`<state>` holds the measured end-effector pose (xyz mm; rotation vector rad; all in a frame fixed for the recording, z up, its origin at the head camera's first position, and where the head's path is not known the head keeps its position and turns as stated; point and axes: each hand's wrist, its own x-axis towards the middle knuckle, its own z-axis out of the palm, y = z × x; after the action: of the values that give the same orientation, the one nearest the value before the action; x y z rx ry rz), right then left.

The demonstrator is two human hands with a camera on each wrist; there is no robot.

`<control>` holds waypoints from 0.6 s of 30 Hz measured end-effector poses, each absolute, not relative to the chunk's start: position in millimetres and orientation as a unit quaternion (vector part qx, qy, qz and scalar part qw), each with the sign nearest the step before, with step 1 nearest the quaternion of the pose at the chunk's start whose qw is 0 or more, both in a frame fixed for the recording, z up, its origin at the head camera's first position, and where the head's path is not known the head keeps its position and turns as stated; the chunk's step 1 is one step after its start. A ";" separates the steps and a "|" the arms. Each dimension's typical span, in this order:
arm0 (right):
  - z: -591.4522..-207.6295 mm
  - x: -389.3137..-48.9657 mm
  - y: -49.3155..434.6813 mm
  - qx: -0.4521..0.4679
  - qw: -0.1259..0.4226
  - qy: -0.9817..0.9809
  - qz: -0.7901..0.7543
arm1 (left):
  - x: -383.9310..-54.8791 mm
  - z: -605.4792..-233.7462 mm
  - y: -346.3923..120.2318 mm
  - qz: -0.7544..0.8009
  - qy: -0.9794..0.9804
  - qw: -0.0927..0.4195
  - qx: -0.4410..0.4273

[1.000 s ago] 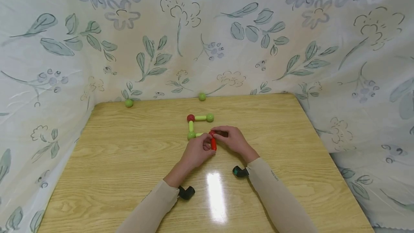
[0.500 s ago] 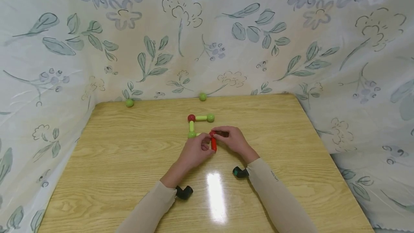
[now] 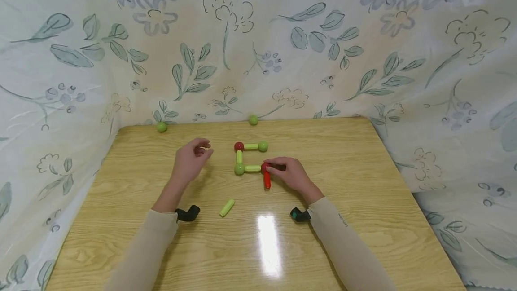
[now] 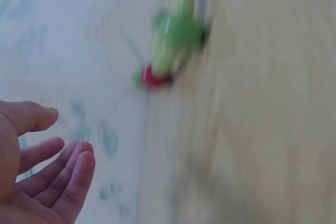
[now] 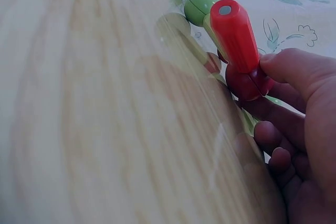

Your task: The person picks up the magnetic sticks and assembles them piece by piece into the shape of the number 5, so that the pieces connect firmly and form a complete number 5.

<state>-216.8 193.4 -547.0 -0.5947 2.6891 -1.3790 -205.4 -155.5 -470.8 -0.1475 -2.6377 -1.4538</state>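
Pinching the nearer red ball (image 5: 245, 86), right hand's (image 3: 288, 175) fingers; the four-stick chain (image 3: 252, 168) on the desk (image 3: 121, 192) looks joined! Left hand (image 3: 191, 160): fingers loosely apart, empty. Unattached: one yellow stick (image 3: 227, 208), two far green balls (image 3: 161, 127).

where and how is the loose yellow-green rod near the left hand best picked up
Probably by the middle of the yellow-green rod, coming down from above with the left hand, thumb and fingertip on its two long sides. It is slim, straight and lies flat and aslant on the table, touching no other piece, and that hand holds nothing.
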 end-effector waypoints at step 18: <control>-549.6 -217.0 195.2 -0.188 0.036 0.868 -0.458 | -273.4 -479.5 -303.8 -0.428 -0.890 0.102 0.118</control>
<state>-217.0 195.2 -549.6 -0.5767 2.6662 -1.4058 -273.4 -303.8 -479.5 0.3497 -2.6288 -1.2640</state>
